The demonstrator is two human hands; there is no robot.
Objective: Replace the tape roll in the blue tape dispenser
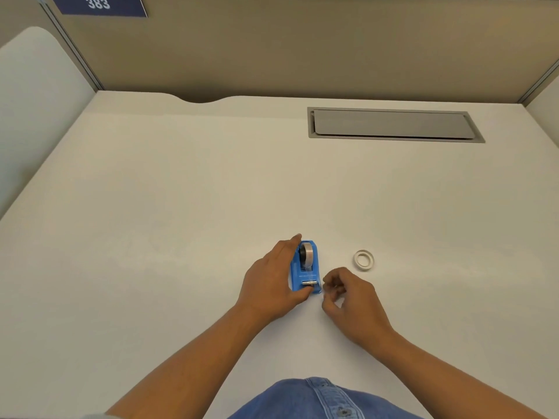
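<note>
On the white desk [181, 207], the left hand [272, 279] grips the blue tape dispenser [306, 267], roll [308, 252] seated. The right hand [351, 297], at its 4 o'clock, pinches loosely; holding anything, I cannot tell. A spare tape ring [364, 260] lies at 3 o'clock.

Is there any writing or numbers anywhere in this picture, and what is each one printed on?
"383": white digits on a dark blue sign fixed to the partition wall at the top left.
No lettering shows on the blue tape dispenser, the loose tape roll or the desk.
</note>
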